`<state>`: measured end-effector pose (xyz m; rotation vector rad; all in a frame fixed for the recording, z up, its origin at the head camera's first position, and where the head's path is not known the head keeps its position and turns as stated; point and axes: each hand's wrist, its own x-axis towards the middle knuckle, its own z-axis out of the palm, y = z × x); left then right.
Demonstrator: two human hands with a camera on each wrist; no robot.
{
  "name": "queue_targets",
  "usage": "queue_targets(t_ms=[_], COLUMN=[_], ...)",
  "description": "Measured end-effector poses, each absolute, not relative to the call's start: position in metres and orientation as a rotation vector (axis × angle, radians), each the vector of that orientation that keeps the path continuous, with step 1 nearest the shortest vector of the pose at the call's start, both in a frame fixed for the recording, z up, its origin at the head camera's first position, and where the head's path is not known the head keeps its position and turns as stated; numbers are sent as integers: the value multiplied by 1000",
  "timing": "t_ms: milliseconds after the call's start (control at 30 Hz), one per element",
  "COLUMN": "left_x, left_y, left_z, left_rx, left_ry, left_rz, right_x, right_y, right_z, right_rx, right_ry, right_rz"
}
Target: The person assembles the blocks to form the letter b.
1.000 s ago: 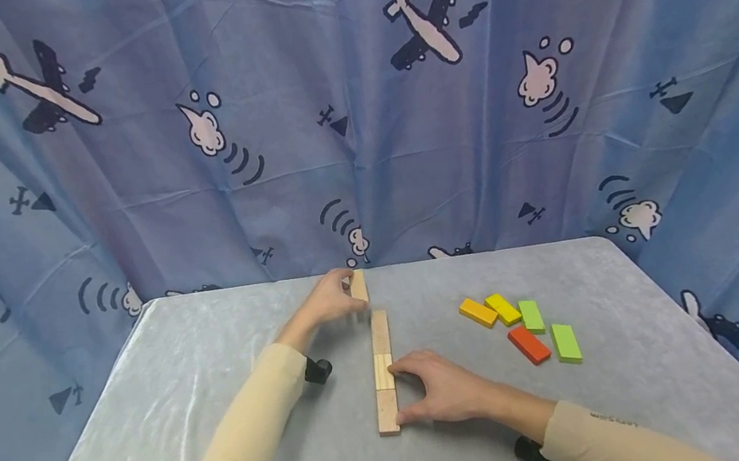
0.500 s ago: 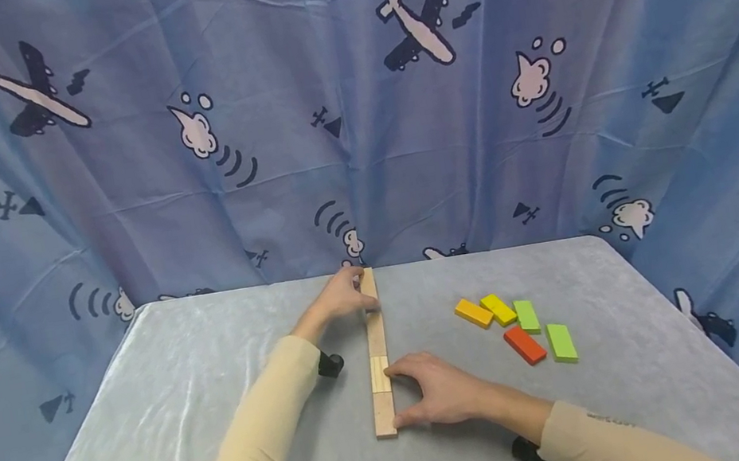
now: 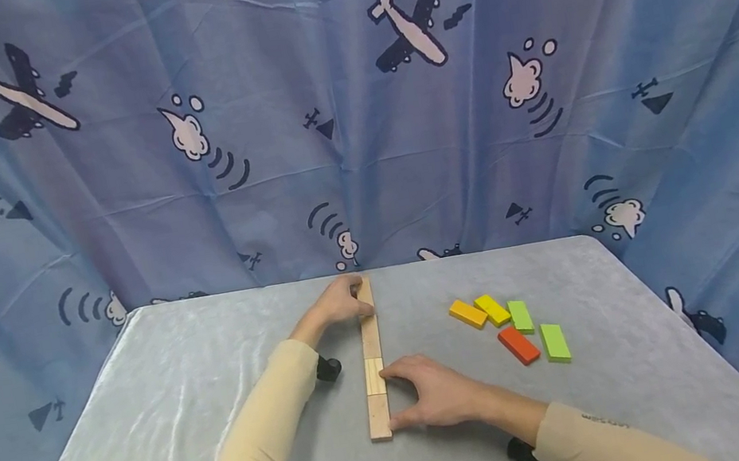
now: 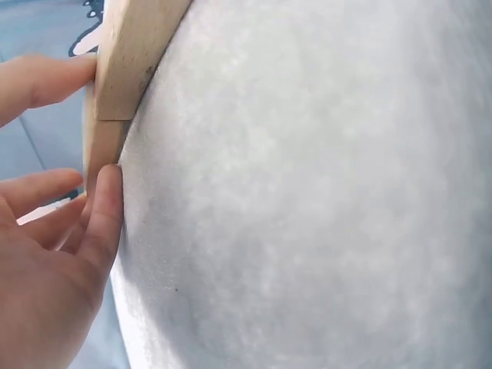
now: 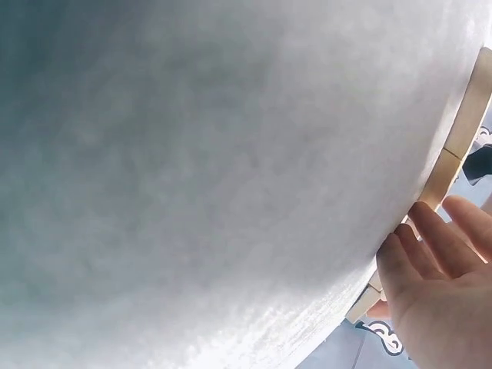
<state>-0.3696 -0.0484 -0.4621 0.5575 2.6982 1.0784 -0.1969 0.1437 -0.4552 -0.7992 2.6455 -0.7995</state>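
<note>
Several plain wooden blocks point(image 3: 373, 375) lie end to end in a straight row running away from me. At the far end, my left hand point(image 3: 333, 302) holds the last wooden block point(image 3: 364, 296), its thumb near the joint with the neighbouring block. The left wrist view shows the left hand's fingers point(image 4: 108, 200) against that block, close to its far end. My right hand point(image 3: 434, 389) touches the right side of the near part of the row with thumb and fingers spread. In the right wrist view its fingers point(image 5: 438, 238) lie along the row and hide part of it.
To the right lie loose blocks: an orange one point(image 3: 468, 313), a yellow one point(image 3: 492, 309), a red one point(image 3: 518, 345), and two green ones, one nearer point(image 3: 555, 343). A patterned blue curtain point(image 3: 250, 120) hangs behind the far edge of the cloth-covered table point(image 3: 213, 344).
My left hand has brought the far wooden block right, closing the gap to the row. It now lies in line. My right hand keeps its place beside the row; the view has shifted slightly.
</note>
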Motion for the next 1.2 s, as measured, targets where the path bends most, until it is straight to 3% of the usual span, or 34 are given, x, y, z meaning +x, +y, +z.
queue_targets(t_ms=[1200], left_x=[-367], left_y=[-54], left_z=[-464], left_rx=[561], left_ry=[2653], left_rz=[1125], right_x=[-197], right_y=[142], right_z=[-459], right_rx=[-841], right_ry=[2682], right_rz=[-825])
